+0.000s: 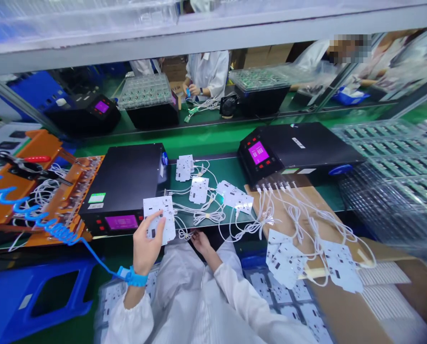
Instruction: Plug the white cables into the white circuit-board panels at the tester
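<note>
Evidently, the white circuit board point(168, 223), at ten o'clock from the right hand point(201, 242), whose grip cannot be told, is pinched by the left hand point(147, 243) and, being judged light, stiff and fragile, is best held by its edges.
</note>
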The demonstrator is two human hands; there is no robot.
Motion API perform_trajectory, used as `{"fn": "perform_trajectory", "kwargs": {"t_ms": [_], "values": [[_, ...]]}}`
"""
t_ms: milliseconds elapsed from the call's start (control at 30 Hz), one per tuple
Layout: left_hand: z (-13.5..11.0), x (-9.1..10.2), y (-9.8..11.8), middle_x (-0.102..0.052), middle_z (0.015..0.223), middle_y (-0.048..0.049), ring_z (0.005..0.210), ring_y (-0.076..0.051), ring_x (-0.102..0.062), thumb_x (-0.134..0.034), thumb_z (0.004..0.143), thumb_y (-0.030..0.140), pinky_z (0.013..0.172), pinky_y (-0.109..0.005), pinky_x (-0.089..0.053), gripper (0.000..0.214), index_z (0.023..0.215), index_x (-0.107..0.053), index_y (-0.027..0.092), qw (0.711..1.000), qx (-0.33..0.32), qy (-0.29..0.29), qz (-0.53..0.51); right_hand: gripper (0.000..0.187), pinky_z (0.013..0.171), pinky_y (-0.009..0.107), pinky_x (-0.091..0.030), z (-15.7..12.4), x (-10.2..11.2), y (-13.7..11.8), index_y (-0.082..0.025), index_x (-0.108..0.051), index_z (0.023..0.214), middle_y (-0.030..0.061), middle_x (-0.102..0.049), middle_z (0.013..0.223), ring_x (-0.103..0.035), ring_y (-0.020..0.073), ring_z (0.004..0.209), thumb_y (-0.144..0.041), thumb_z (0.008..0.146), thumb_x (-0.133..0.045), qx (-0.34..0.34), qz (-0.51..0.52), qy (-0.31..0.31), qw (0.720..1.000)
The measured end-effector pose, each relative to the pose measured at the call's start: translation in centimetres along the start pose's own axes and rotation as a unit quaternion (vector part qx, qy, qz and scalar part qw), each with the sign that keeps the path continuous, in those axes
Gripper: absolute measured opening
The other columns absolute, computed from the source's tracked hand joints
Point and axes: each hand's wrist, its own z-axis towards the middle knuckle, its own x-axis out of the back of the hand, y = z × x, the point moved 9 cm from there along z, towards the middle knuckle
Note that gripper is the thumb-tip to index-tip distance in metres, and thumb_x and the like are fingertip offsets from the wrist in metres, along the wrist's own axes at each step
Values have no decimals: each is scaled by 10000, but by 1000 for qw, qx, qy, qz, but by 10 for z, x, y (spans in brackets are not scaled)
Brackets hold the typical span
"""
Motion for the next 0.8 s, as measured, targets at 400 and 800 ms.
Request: {"fn": "perform_trajectory", "kwargs": {"t_ms": [400,800], "values": [[15,-19,2,-714,1265,-76,1237,-281,-645,-611,940,513,1049,-399,-547,367,1149,-747,244,998,-19,-53,-24,472,993,502,-543,-117,45,-21,-233,-752,961,120,-758,1035,-720,328,1026,-672,797,-699,200,-223,-17,954],[24,-49,2,-717,1250,-140,1123,-290,-713,-731,880,481,850,-373,-652,914,1616,-231,273,973,89,-102,-189,347,674,298,-559,-185,-76,-163,-210,-703,1191,52,-689,890,-612,155,664,-451,1008,-532,474,-319,-40,820]]}}
